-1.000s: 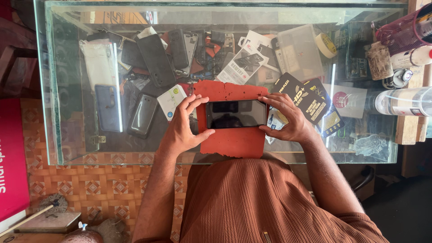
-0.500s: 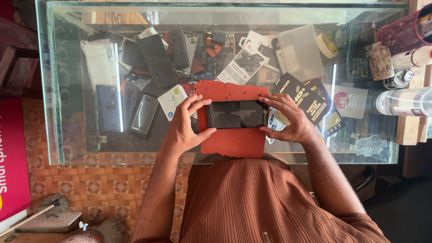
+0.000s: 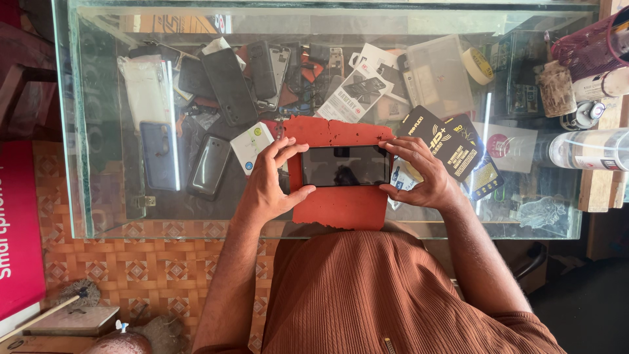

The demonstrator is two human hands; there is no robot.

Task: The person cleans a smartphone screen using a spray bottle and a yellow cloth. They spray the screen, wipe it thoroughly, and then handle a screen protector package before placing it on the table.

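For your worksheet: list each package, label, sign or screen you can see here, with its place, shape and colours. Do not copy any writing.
Dark rectangular phone screen: between both hands, on a red mat.
Black-and-gold flat packets: right of the phone, under the glass.
White card with green spot: left of the phone.
Pink sign with white lettering: far left edge.

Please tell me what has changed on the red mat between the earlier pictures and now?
The phone looks slightly wider between the hands than a second ago, and the reflection on its dark screen has shifted. Nothing was picked up or released. The left hand and right hand still hold the phone's two ends over the red mat on the glass counter.
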